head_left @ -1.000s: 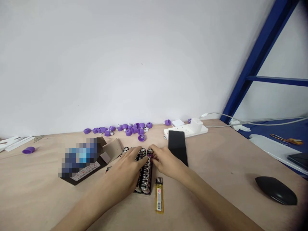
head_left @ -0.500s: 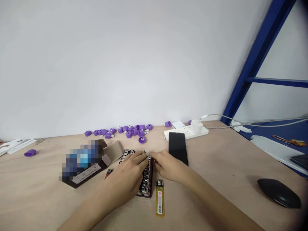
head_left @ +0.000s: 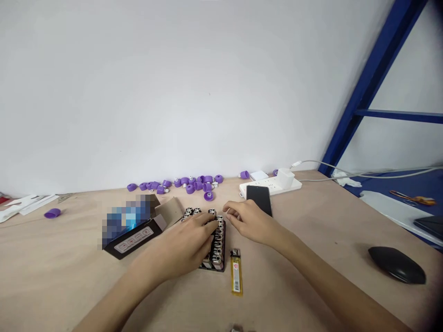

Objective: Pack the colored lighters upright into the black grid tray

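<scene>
My left hand [head_left: 187,244] lies across a dark tray [head_left: 224,230] packed with upright lighters [head_left: 218,251], and its fingers rest on their metal tops. That hand covers much of the tray's left and middle. Just right of the tray is my right hand [head_left: 251,221], with loosely bent fingers, thumb apart and nothing visible in it. A single yellow lighter [head_left: 236,276] lies flat below the right hand. At the bottom edge, part of a small metal-topped object [head_left: 236,328] shows, too cut off to name.
An open dark box [head_left: 134,240], partly pixelated, lies to the left. Several purple caps [head_left: 197,185] are scattered along the wall. Behind my right hand lie a phone [head_left: 260,199] and a white power strip [head_left: 272,186] with cables. A black mouse [head_left: 396,264] sits at right.
My right hand has drawn back from the tray's right edge, its fingers loosening. My left hand stays over the lighters. The view has shifted slightly, and the red lighter at left is now hidden.
</scene>
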